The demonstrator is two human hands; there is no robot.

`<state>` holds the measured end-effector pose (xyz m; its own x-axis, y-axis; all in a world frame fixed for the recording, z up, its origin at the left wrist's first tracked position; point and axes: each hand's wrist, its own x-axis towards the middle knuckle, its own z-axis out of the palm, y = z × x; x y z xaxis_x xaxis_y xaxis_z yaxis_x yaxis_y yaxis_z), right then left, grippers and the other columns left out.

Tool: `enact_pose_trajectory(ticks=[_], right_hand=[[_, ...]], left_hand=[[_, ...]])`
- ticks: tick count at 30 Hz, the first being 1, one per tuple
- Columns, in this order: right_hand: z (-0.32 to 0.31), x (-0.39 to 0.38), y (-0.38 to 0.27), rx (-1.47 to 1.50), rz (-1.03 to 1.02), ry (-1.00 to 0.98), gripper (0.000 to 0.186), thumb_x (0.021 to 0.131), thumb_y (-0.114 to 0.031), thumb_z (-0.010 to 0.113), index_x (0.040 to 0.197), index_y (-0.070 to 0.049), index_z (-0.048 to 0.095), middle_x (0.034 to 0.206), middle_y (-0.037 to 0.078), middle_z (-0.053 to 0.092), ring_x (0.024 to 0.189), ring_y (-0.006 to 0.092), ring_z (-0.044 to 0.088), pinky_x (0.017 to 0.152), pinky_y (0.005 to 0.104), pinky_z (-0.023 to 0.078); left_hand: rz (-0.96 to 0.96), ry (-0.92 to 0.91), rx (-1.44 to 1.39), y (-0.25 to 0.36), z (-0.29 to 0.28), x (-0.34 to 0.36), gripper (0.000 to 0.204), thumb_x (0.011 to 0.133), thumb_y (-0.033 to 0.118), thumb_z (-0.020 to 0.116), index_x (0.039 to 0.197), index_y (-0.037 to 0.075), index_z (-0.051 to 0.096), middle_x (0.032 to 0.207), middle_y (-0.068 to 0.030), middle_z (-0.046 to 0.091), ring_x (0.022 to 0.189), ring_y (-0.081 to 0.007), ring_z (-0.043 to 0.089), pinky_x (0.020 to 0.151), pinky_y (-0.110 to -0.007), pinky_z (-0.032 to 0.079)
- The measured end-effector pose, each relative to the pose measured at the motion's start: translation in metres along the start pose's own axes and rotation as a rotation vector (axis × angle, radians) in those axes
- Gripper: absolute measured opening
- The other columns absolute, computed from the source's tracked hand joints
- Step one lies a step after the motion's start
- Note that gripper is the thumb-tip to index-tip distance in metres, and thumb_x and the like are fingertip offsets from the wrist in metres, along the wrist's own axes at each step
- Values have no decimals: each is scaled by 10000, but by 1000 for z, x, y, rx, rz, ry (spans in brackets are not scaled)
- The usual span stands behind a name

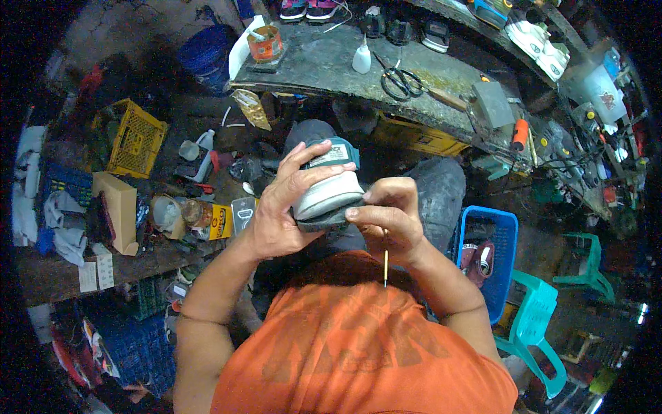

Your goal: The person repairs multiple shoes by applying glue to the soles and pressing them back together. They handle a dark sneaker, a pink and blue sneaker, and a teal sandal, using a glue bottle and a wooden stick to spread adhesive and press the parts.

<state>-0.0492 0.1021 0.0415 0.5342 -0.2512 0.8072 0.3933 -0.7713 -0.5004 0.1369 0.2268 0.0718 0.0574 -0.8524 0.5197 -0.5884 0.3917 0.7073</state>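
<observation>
A shoe (329, 192) with a white body, dark sole and teal part hangs over my lap, its sole edge facing me. My left hand (281, 200) is wrapped round its left side, fingers across the top. At the right end of the sole, my right hand (394, 215) is closed, thumb and index finger pinching at the edge. A thin light-coloured stick-like tool (385, 265) juts down from below that hand; its upper end is hidden in the palm.
Ahead stands a workbench (310, 52) bearing scissors (401, 83), a white squeeze bottle (361, 56) and an orange tin (265, 45). To the right are a blue basket (507, 265) holding shoes and a teal plastic chair (538, 317). A yellow crate (138, 141) sits at left.
</observation>
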Motion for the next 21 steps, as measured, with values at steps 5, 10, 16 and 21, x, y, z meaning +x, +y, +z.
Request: enact_pose_trajectory(ticks=[5, 10, 16, 21], right_hand=[[6, 12, -13, 44, 200, -23, 596, 709, -145, 897, 1255, -77, 669, 1074, 78, 553, 1005, 251, 547, 884, 344, 487], [9, 18, -27, -14, 268, -10, 598, 735, -208, 918, 1273, -91, 684, 1068, 79, 571, 955, 241, 569, 848, 344, 518], [7, 27, -29, 87, 303, -3, 446, 761, -141, 898, 1174, -96, 734, 1054, 78, 584, 984, 229, 606, 845, 339, 542], [-6, 32, -40, 351, 504, -28, 335, 775, -118, 893, 1079, -83, 755, 1045, 74, 607, 1003, 212, 606, 910, 348, 512]], left_hand=[[12, 4, -24, -3, -5, -4, 703, 717, 76, 843, 1376, 121, 602, 1371, -94, 672, 1428, -389, 475, 1207, -592, 278], [37, 22, -64, -2, -6, -7, 689, 727, 92, 854, 1371, 117, 608, 1369, -109, 668, 1421, -387, 484, 1207, -579, 288], [-65, 54, -143, 11, -3, -7, 639, 759, 119, 861, 1348, 91, 615, 1351, -110, 667, 1430, -365, 476, 1207, -552, 307], [-71, 10, -132, 24, -3, -12, 616, 782, 150, 867, 1339, 81, 612, 1356, -116, 662, 1428, -361, 477, 1218, -576, 272]])
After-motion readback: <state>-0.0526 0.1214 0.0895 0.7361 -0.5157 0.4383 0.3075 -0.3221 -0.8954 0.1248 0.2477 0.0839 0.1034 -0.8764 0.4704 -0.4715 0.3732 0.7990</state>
